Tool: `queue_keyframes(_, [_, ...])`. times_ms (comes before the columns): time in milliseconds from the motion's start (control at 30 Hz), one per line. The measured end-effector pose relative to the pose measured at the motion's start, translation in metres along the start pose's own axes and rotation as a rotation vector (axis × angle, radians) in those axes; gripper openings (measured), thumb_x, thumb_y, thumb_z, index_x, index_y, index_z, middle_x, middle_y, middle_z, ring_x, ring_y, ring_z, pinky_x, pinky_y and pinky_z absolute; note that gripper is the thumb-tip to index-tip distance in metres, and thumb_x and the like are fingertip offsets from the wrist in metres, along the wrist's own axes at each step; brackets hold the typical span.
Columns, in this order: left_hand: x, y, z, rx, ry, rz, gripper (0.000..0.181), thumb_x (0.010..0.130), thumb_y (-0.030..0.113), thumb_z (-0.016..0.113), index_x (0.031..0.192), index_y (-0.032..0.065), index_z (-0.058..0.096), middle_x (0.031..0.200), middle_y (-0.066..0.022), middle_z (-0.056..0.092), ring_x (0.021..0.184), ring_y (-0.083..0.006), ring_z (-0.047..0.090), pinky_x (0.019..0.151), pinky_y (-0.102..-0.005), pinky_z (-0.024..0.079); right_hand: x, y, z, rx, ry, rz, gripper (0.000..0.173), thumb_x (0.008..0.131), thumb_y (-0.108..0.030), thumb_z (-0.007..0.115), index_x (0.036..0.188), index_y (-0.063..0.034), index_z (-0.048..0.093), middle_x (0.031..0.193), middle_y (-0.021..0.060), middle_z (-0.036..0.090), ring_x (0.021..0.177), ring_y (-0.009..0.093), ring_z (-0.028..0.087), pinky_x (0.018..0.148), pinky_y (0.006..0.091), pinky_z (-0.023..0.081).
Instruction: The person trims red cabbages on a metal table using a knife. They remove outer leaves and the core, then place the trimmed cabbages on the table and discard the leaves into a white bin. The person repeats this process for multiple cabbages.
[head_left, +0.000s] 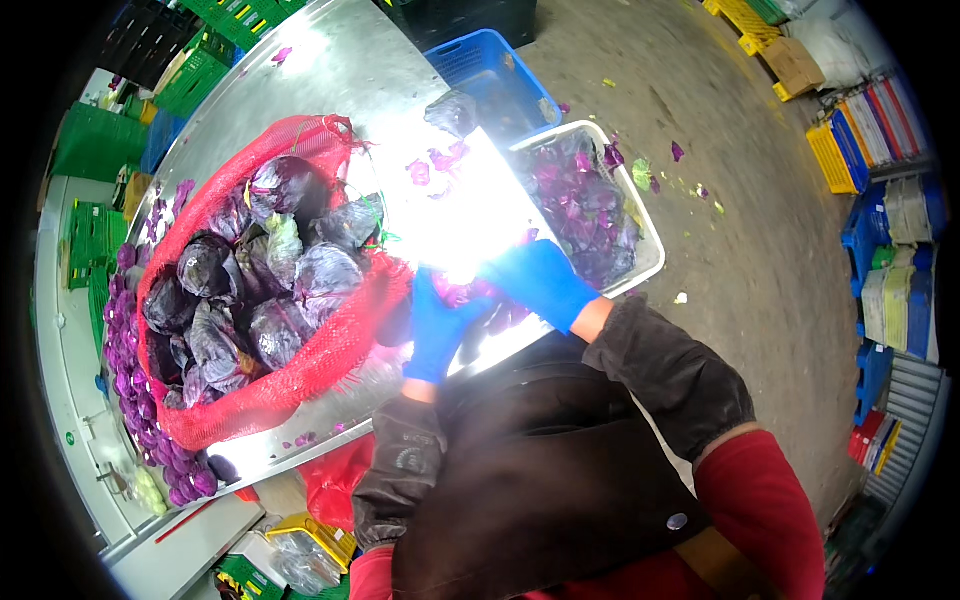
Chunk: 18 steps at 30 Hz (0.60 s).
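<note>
My left hand (441, 322), in a blue glove, is at the near edge of the steel table (360, 382), its thumb spread from the fingers. My right hand (546, 285), also blue-gloved, reaches in from the right. Between them shows a purple piece of red cabbage (454, 291), mostly washed out by glare, so whether either hand grips it is unclear. Left of my hands, an open red mesh sack (300, 390) holds several red cabbages (281, 330) with dark outer leaves. Past my right hand stands a white-rimmed crate (651, 247) filled with loose purple leaves (581, 202).
A blue crate (487, 82) stands beyond the white-rimmed one. One dark cabbage or leaf (451, 112) lies at the table's far right edge. Trimmed purple cabbages (139, 405) line the left side. Leaf scraps dot the concrete floor (720, 247). A yellow crate (322, 536) sits below left.
</note>
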<state>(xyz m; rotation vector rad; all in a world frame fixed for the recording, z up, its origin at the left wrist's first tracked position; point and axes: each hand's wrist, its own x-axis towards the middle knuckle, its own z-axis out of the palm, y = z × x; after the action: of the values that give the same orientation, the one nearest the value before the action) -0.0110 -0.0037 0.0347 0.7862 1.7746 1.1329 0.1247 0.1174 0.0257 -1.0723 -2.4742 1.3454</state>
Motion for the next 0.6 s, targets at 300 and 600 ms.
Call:
queue_keyframes(300, [-0.018, -0.047, -0.016, 0.284, 0.001, 0.306, 0.110, 0.061, 0.030, 0.085, 0.144, 0.0002, 0.019, 0.138, -0.0201, 0.036, 0.128, -0.0316, 0.039, 0.106, -0.0411, 0.034, 0.052, 0.049, 0.026, 0.148, 0.246, -0.052, 0.038, 0.083, -0.042, 0.062, 0.093, -0.0058, 0.067, 0.086, 0.0152, 0.067, 0.080, 0.032, 0.065, 0.070, 0.0384, 0.050])
queue_keyframes(600, [-0.024, -0.047, -0.020, -0.105, 0.016, 0.129, 0.110, 0.062, 0.016, 0.084, 0.146, 0.0007, 0.015, 0.141, -0.0175, 0.035, 0.127, -0.0264, 0.040, 0.104, -0.0380, 0.038, -0.014, -0.005, -0.006, -0.002, 0.027, 0.031, 0.069, 0.083, -0.049, 0.063, 0.136, -0.0084, 0.044, 0.081, 0.0132, 0.065, 0.070, 0.024, 0.064, 0.065, 0.0372, 0.050])
